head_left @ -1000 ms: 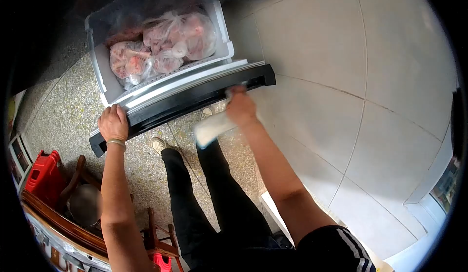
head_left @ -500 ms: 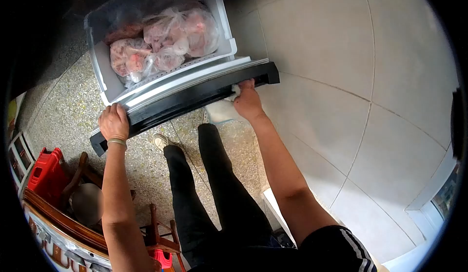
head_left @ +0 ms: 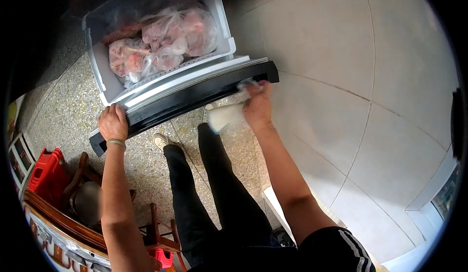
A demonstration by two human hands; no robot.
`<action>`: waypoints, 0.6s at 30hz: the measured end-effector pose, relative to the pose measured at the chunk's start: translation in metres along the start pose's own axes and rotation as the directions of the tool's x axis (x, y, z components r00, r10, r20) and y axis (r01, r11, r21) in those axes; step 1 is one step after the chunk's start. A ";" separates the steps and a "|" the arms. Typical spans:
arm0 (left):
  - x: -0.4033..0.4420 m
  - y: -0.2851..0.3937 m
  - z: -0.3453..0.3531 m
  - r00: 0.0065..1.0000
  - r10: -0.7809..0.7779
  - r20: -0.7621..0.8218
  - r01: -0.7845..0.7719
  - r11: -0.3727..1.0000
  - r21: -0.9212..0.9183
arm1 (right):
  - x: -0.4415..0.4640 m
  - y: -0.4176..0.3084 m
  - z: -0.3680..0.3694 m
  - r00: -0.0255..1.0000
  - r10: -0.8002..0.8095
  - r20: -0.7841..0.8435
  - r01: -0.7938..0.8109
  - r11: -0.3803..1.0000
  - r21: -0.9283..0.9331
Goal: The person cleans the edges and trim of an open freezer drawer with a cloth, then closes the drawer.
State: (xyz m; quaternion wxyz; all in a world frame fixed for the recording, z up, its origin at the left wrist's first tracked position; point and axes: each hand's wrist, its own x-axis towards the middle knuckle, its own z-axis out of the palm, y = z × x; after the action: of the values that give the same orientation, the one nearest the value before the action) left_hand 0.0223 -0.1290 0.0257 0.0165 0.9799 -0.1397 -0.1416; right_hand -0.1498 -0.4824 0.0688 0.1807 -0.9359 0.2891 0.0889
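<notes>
A freezer drawer (head_left: 108,93) is pulled out, with a black front panel (head_left: 180,101). Inside it lie several clear plastic bags of pinkish frozen meat (head_left: 168,33). My left hand (head_left: 113,122) grips the left end of the drawer front, its fingers bent over the top edge. Near the right end, my right hand (head_left: 257,107) holds a whitish cloth (head_left: 226,117) against the recess of the black panel. Part of the cloth hangs down to the left, below the panel.
Light wall tiles (head_left: 317,38) rise at the right. At the lower left are a red plastic case (head_left: 46,172), a wooden table edge (head_left: 63,222) and a wooden stool (head_left: 163,243). My legs and shoes are below the drawer on the speckled floor (head_left: 141,167).
My right hand has moved slightly right along the panel with the cloth, whose hanging part swings about. My left hand keeps its hold on the drawer front.
</notes>
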 end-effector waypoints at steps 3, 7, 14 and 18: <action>0.000 0.002 -0.001 1.000 0.007 -0.028 -0.008 1.000 -0.024 | 0.014 -0.009 -0.018 0.970 0.189 0.155 -0.151 0.961 -0.231; -0.001 0.002 -0.003 1.000 0.010 -0.018 -0.011 1.000 -0.023 | 0.036 0.000 -0.011 0.917 0.296 0.268 -0.172 0.898 -0.405; 0.000 0.000 0.000 0.997 0.014 -0.076 -0.014 1.000 -0.003 | 0.045 -0.015 -0.011 0.911 0.282 0.303 -0.214 0.948 -0.237; -0.001 0.006 -0.004 0.997 0.006 -0.081 -0.005 1.000 0.014 | 0.007 -0.086 0.027 0.891 0.211 0.401 -0.198 0.977 -0.073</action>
State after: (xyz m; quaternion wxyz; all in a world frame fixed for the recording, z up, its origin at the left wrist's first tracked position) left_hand 0.0207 -0.1340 0.0301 0.0156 0.9845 -0.1425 -0.1009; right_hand -0.0959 -0.4093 0.0668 0.2123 -0.8638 0.3407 0.3045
